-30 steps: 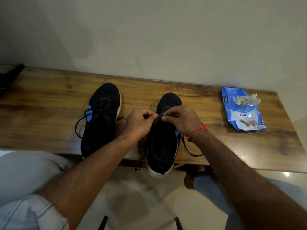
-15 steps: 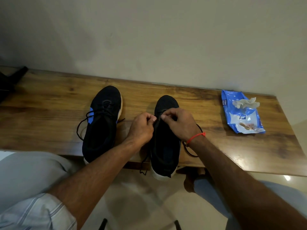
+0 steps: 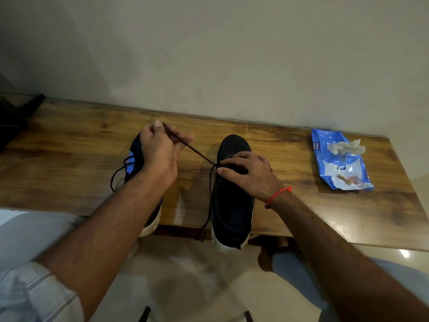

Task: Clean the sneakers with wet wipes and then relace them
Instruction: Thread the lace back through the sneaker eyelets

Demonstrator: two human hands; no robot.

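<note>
Two black sneakers with white soles stand on a wooden bench (image 3: pixel 290 205), toes toward the wall. My left hand (image 3: pixel 160 149) grips a dark lace (image 3: pixel 197 153) and holds it taut, up and to the left, above the left sneaker (image 3: pixel 133 159), which my forearm largely covers. The lace runs down to the eyelets of the right sneaker (image 3: pixel 232 205). My right hand (image 3: pixel 248 175) rests on that shoe's tongue area, thumb and forefinger pinching at the eyelet where the lace comes out. A loose end hangs down the shoe's left side.
A blue wet-wipe pack (image 3: pixel 339 159) with a crumpled white wipe (image 3: pixel 346 147) on top lies at the bench's right end. A dark object (image 3: pixel 16 112) sits at the far left. The wall is close behind the bench; my knees are below its front edge.
My left hand has pulled away from the right shoe, up and left, drawing the lace taut. My right hand stayed on the shoe.
</note>
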